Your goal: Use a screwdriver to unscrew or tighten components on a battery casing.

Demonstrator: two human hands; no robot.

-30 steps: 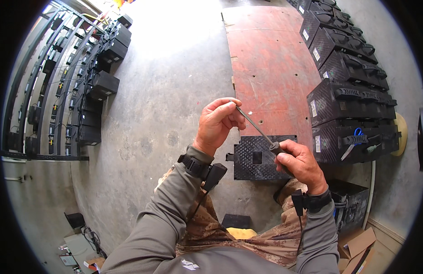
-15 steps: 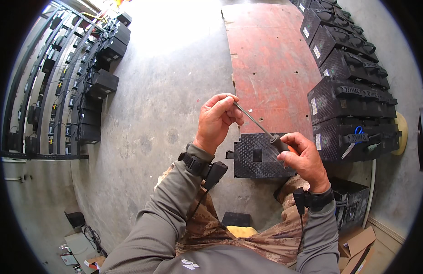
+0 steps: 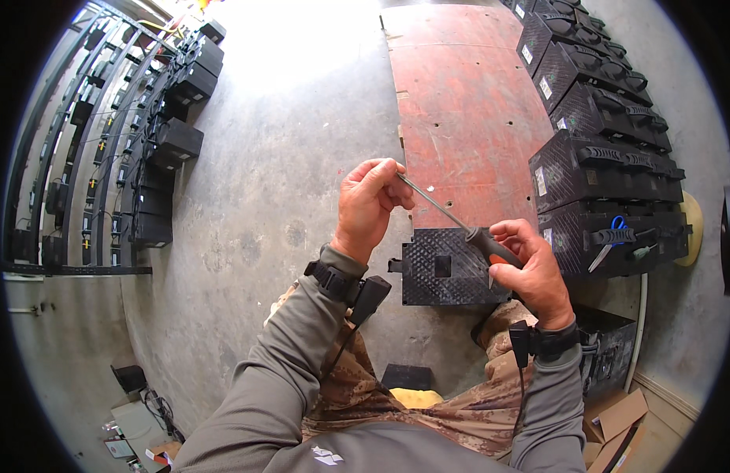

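Grey concrete floor [image 3: 247,205] spreads under you, with a long reddish board [image 3: 467,118] laid on it ahead. Racks of dark units [image 3: 144,158] run along your left, and a row of black battery cases [image 3: 601,165] lines your right; a blue-handled tool [image 3: 613,229] and a green-handled one [image 3: 641,252] lie on the nearest case. Just past your knees sits a black ribbed block [image 3: 448,268] with a square recess in its top.

You hold a screwdriver [image 3: 459,225] in the air above that block, slanting from lower right up to upper left. Your right hand [image 3: 530,276] is closed round the dark handle [image 3: 491,244], a firm full grip. Your left hand [image 3: 369,205] pinches the far end of the thin metal shaft [image 3: 428,202] between thumb and fingertips; the tip itself is hidden in that pinch, so what it carries, if anything, cannot be told.

To do this well, keep the handle hand steady and let only the left fingers work. Hold the pinch light, close to the tip, and keep the shaft over the block so anything small that slips lands there, not on the floor.
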